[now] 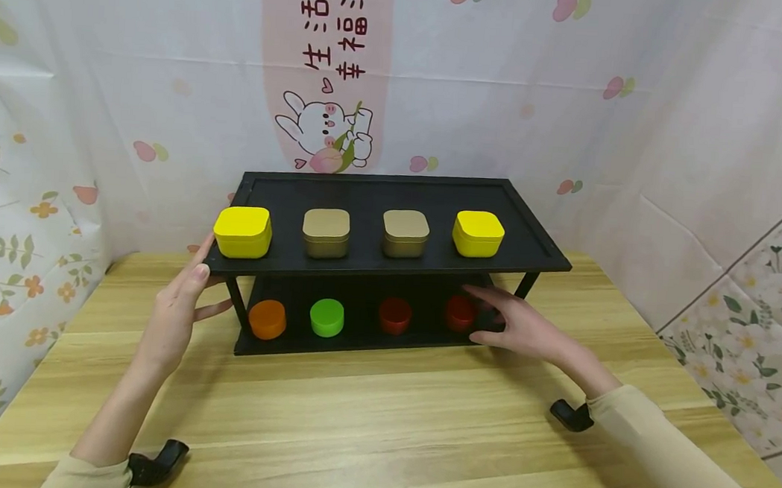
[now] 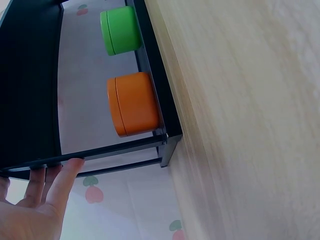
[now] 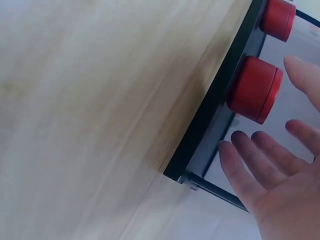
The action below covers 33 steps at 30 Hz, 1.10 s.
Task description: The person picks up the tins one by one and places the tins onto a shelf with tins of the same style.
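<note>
A black two-tier rack (image 1: pixel 383 270) stands on the table. My left hand (image 1: pixel 171 320) holds its left front corner at the upper shelf; in the left wrist view the fingertips meet the rack's side. My right hand (image 1: pixel 517 323) reaches into the lower tier at the right, its fingers spread around a round red tin (image 3: pixel 254 90) without visibly touching it. Further left on that tier sit another red tin (image 1: pixel 395 315), a green tin (image 1: pixel 327 318) and an orange tin (image 1: pixel 267 319). Two yellow square boxes (image 1: pixel 244 233) flank two tan square boxes (image 1: pixel 327 233) on the upper shelf.
The wood-grain table (image 1: pixel 366 429) extends in front of the rack. A printed cloth (image 1: pixel 197 113) hangs close behind it, with flowered cloth at both sides. Slender posts (image 1: pixel 526 285) join the two tiers at the ends.
</note>
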Available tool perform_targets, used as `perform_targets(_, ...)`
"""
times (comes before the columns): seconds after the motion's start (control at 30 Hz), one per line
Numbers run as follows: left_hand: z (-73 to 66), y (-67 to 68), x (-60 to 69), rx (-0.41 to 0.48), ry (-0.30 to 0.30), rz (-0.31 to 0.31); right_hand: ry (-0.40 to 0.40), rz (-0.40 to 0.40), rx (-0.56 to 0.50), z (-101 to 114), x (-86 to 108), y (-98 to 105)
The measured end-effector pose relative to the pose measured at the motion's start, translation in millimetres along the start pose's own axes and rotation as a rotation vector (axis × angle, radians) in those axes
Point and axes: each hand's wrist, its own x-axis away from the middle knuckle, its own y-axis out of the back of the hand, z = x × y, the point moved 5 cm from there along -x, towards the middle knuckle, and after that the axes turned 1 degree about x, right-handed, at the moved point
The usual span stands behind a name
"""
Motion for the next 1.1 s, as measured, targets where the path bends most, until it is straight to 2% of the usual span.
perform_targets(0.43,-0.9,0.3,0.5,0.020,0.002,0.010,-0.001,-0.027,-0.020,-1,20.7,10)
perform_targets(0.8,-0.8,3.9,2.6,0.012,0.019,0.006,0.061,-0.073,-0.026,-4,40.3,15)
perform_targets(0.93,-0.6,2.2,2.7,0.007,0.028,0.012,0.084,-0.124,-0.033,-8,50.3,20)
perform_targets(1.1,-1.3,0.7,1.8,0.042,0.021,0.015,0.121,-0.232,0.005,-9,59.6,31)
